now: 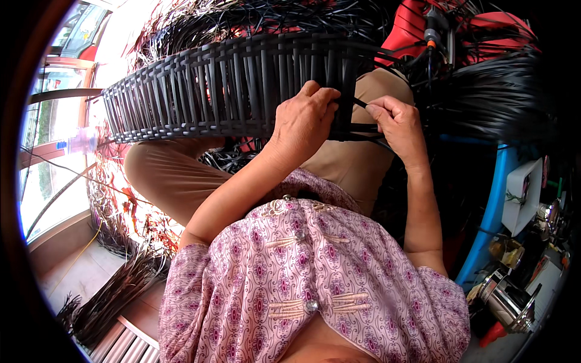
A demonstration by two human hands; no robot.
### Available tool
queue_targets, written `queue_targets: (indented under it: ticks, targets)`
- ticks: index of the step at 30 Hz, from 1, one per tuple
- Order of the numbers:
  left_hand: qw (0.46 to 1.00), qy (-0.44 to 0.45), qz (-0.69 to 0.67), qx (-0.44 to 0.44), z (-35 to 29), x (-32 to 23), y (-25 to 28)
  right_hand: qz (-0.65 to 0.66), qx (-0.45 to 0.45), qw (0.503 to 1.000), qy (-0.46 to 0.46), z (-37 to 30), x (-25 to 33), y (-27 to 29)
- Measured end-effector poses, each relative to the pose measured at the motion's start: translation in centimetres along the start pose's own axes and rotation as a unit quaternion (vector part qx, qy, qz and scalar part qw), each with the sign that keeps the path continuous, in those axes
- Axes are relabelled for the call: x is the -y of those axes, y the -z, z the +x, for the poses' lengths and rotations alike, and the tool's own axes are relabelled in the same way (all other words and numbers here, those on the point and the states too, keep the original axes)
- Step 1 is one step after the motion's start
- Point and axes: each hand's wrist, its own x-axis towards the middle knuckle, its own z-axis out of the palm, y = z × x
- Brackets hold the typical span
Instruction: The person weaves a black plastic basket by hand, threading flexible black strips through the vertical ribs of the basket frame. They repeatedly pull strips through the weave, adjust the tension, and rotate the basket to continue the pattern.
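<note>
Across my lap lies a long, curved woven panel (200,91) of dark flat strips, with upright strips between two braided edges. My left hand (305,118) is closed at the panel's right part, its fingers bent against the weave; whatever they grip is hidden. To the right, my right hand (396,124) pinches a dark strip (359,103) between thumb and forefinger. That strip runs from the panel's right end toward my right fingers. Loose strip ends stick out to the right of the panel, over my knee.
A thick bundle of black strips (496,97) fans out at the right, near a red seat (405,30). More strips heap behind the panel. A blue tub rim (484,224), a white tray (521,196) and a metal pot (505,299) stand at right. Another bundle (115,296) lies lower left.
</note>
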Motion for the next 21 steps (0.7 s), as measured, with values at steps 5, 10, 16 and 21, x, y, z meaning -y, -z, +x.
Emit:
queue_targets:
  ticks: [5,10,16,21]
  targets:
    - [1.0,0.012,0.015,-0.013,-0.3,-0.4,-0.3,0.049,0.035,0.998,0.008,0.4,-0.3,0.0]
    - [1.0,0.01,0.013,-0.013,-0.5,-0.5,-0.4,0.102,0.046,0.994,-0.001,0.7,-1.2,0.4]
    - [0.996,0.032,0.078,0.019,-0.1,-1.0,-1.0,0.086,0.046,0.995,-0.015,0.4,-1.3,0.6]
    - [0.996,0.049,0.073,0.016,0.2,-1.1,-1.2,0.062,0.055,0.996,-0.021,0.5,-1.3,0.5]
